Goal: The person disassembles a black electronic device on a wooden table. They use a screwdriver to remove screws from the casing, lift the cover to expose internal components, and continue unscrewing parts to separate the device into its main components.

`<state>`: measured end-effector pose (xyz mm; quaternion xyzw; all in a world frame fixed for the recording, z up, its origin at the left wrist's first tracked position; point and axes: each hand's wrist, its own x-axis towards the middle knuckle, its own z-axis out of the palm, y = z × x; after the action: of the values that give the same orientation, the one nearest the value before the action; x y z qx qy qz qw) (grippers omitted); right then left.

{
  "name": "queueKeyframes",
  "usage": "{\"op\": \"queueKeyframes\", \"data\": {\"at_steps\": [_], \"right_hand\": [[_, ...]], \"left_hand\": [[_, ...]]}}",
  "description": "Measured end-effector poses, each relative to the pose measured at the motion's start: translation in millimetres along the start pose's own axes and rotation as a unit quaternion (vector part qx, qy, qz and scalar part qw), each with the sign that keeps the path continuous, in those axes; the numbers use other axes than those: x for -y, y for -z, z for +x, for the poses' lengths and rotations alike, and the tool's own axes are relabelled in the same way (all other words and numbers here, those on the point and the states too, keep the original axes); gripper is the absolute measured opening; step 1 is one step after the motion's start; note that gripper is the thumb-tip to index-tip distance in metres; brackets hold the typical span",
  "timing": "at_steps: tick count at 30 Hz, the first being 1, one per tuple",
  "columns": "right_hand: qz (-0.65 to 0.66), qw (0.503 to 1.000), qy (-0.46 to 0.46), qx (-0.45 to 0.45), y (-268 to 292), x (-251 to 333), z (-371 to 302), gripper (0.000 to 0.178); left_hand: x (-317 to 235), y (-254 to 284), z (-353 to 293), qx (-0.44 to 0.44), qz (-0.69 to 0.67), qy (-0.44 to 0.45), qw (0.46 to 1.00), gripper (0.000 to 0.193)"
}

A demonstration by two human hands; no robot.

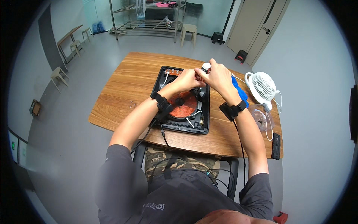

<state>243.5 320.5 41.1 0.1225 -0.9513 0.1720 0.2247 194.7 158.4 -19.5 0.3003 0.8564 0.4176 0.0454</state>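
Observation:
An induction cooker base [204, 128] lies opened on the table, its round copper coil [184, 106] showing. Over its far right corner my right hand [219, 76] is closed round a white-capped screwdriver [206, 66] with a dark ribbed handle; its lower end is hidden. My left hand [188, 79] comes in from the left, fingers bent and pressed against the same handle. An orange strip of control parts [171, 71] sits along the cooker's far left edge, with a white wire beside it. Both wrists wear black straps with cables.
The wooden table [123, 80] carries a few tiny screws [132, 104] left of the cooker. To the right are a blue cloth [240, 91], a white fan [262, 86], a clear plastic bowl [261, 117] and a black remote-like object [276, 145]. White cords run among them.

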Motion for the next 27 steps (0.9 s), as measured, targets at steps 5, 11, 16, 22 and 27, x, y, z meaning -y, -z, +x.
{"op": "queueKeyframes", "data": {"at_steps": [5, 11, 16, 22, 27], "right_hand": [[0.026, 0.999, 0.027, -0.011, 1.3, 3.6, -3.3, 0.041], [0.049, 0.999, 0.000, 0.004, 3.5, -2.5, -4.8, 0.048], [-0.014, 1.000, -0.017, 0.007, 3.6, -2.1, -2.3, 0.050], [0.041, 0.999, -0.007, -0.019, -4.3, -4.6, -2.4, 0.047], [0.037, 0.999, 0.011, -0.021, -5.1, 2.5, -1.9, 0.042]], "left_hand": [[-7.7, -8.9, -3.5, -0.106, -0.013, -0.082, 0.991, 0.049], [-2.6, -3.8, -6.4, -0.035, -0.039, -0.123, 0.991, 0.045], [-8.2, 2.1, -8.2, -0.017, -0.008, -0.081, 0.997, 0.029], [-11.3, -2.8, -4.9, -0.072, -0.011, -0.040, 0.997, 0.035], [-8.2, -3.9, -3.9, -0.080, 0.024, -0.062, 0.995, 0.040]]}}
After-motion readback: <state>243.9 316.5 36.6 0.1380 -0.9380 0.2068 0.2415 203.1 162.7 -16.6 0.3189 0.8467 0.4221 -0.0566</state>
